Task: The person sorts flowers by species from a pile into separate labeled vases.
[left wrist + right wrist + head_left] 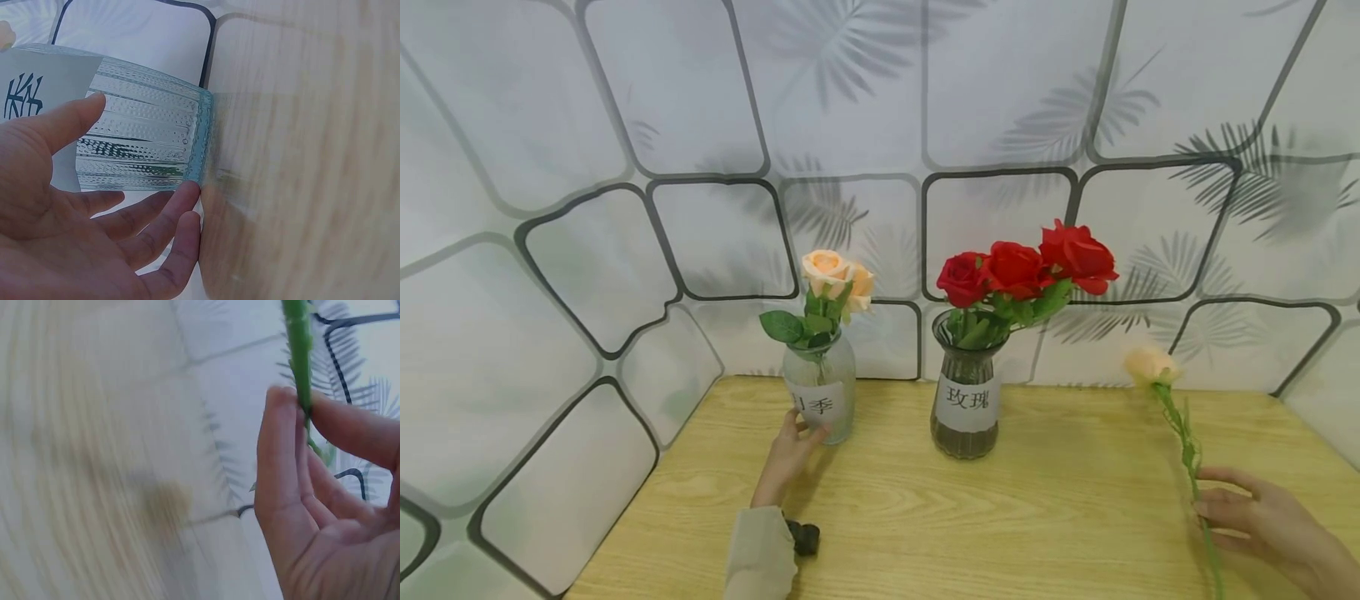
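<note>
My left hand [792, 454] is at the lower left side of a clear ribbed glass vase [147, 112], fingers spread and thumb over its paper label [820, 403]. The vase stands upright with peach roses [829, 273] and green leaves in it. At the right, my right hand [1262, 517] pinches the green stem [300, 350] of a pale peach rose [1152, 367] between thumb and fingers. Its blossom points up and left, above the table. In the right wrist view the blossom is out of sight.
A dark glass vase [967, 446] with a paper label holds red roses [1017, 268] at mid-table, leaning right. The wooden table [887, 517] ends at a patterned wall covering [850, 208] at the back. A black band [805, 538] is on the left wrist.
</note>
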Demonstrator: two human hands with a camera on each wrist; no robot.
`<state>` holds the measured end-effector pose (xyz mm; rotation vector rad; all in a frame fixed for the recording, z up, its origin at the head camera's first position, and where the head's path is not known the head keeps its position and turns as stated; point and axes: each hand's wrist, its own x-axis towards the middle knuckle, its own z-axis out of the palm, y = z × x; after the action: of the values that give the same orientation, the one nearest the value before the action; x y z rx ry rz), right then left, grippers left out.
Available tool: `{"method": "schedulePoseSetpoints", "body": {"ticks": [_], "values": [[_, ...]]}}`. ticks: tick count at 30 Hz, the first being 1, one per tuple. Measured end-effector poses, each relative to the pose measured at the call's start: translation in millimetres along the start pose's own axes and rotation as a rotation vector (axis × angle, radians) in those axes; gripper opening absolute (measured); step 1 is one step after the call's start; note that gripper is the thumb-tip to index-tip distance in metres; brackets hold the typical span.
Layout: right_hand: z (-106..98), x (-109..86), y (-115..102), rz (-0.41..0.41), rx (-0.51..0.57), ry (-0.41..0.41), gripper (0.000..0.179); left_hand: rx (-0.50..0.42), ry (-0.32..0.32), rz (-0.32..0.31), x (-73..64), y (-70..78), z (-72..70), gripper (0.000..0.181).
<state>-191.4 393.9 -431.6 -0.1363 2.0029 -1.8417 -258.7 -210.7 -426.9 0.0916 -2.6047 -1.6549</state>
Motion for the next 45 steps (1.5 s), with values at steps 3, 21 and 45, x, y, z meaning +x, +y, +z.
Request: {"method": "schedulePoseSetpoints", "body": {"ticks": [3, 21, 45], "values": [[-4, 1.8, 4, 0.009, 0.201, -0.012, 0.044, -0.002, -0.001, 0.002, 0.3, 0.4, 0.0, 0.076], [31, 7.2, 0, -0.016, 0.472, 0.021, 0.041, 0.011, -0.009, 0.006, 0.0, 1.8, 0.3, 0.076], [88, 21.6, -15, -0.183, 0.662, 0.369, 0.051, -0.018, -0.019, -0.014, -0.6, -0.8, -0.7, 0.079]]}}
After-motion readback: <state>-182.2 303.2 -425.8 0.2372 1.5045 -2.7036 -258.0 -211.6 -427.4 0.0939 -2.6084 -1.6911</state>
